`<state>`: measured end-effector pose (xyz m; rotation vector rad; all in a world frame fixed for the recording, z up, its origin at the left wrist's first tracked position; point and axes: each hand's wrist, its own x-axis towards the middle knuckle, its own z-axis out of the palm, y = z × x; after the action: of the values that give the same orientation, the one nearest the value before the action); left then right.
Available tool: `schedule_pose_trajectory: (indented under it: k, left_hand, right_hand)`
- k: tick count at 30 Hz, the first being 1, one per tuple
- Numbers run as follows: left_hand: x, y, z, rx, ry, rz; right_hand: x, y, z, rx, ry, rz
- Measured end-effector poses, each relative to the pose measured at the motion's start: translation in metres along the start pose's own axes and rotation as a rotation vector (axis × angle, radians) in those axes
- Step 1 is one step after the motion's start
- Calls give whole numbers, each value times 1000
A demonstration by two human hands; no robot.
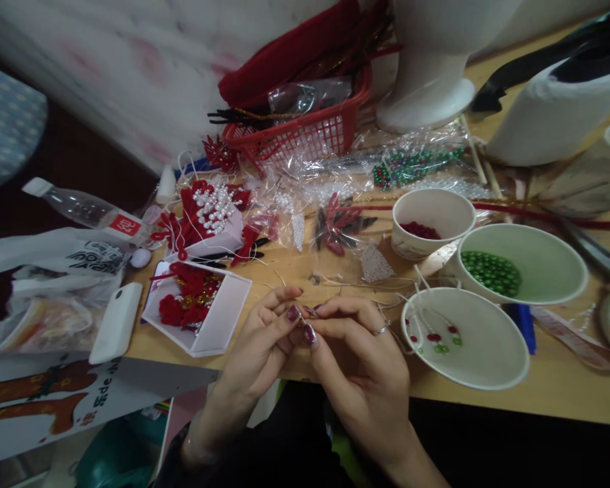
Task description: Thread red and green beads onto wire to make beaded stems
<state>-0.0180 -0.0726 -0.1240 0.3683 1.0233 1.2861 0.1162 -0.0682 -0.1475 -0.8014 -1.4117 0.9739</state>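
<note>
Because small parts roll easily, they seem kept contained: at left on my desk, a white box gathers red ornaments; in the middle, my left hand and right hand meet, fingertips pinched narrowly on a tiny piece I can't identify; at right, a front bowl holds beaded strands, a rear bowl, green beads.

A tiny piece, mostly hidden, sits pinched between the fingers above the table's edge.

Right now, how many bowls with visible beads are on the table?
3: the red-bead bowl farthest back, the green-bead bowl at right, the strung-bead bowl nearest. Others may be hidden.
</note>
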Motion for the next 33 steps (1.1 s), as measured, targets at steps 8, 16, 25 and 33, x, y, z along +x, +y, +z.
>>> schedule_pose_trajectory:
  k: [8,16,25,33]
  left_hand:
    - [1,-1,-3,29,7,17]
    - [0,-1,-1,34,12,24]
    - [-8,6,-6,508,104,396]
    - [-19,6,-18,1099,104,959]
  right_hand:
    - [1,1,0,1,-4,19]
    - [0,-1,-1,18,-5,29]
    - [2,-2,-3,27,-67,43]
    - [2,-1,-5,64,-123,22]
